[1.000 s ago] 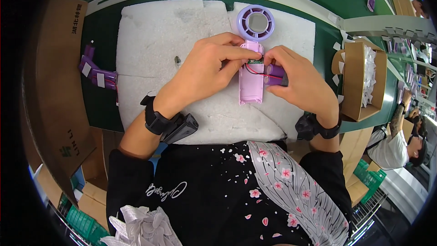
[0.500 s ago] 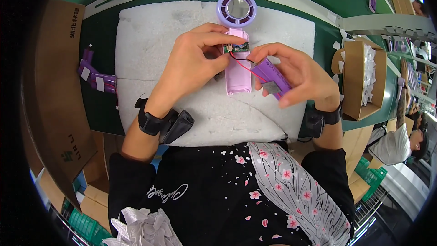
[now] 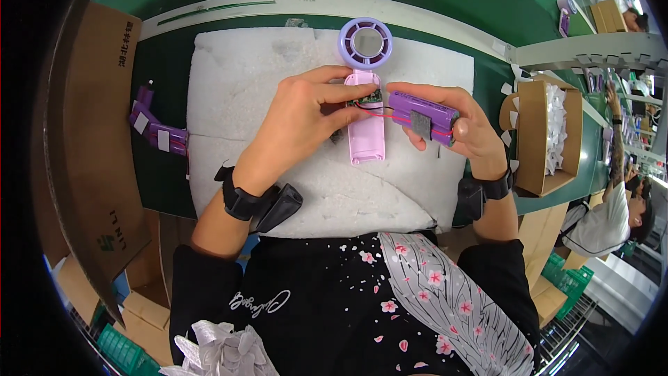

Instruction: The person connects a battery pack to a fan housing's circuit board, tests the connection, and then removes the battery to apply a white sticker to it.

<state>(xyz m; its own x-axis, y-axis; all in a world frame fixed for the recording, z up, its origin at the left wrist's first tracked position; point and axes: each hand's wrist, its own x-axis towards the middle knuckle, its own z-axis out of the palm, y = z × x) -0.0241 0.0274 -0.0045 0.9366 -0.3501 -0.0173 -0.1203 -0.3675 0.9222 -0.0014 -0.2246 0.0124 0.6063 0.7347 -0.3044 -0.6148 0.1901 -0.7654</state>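
Observation:
A small handheld fan lies on a white foam sheet, its round purple head (image 3: pixel 365 42) away from me and its pink handle shell (image 3: pixel 367 141) open toward me. My left hand (image 3: pixel 298 113) pinches the green circuit board (image 3: pixel 369 99) at the top of the shell, thumb and forefinger on its edges. In my right hand (image 3: pixel 467 124) is a purple battery pack (image 3: pixel 426 115) with a grey pad on its side, held level just right of the handle. Red and black wires run from the pack to the board.
More purple battery packs (image 3: pixel 161 132) lie left of the foam sheet (image 3: pixel 236 63). A tall cardboard box (image 3: pixel 97 139) stands at the far left. At the right, an open carton (image 3: pixel 529 139) holds white pieces. Another person (image 3: pixel 605 216) sits farther right.
My right hand has turned the battery pack from a steep slant to nearly level. My left hand stays at the circuit board. The whole view has shifted slightly.

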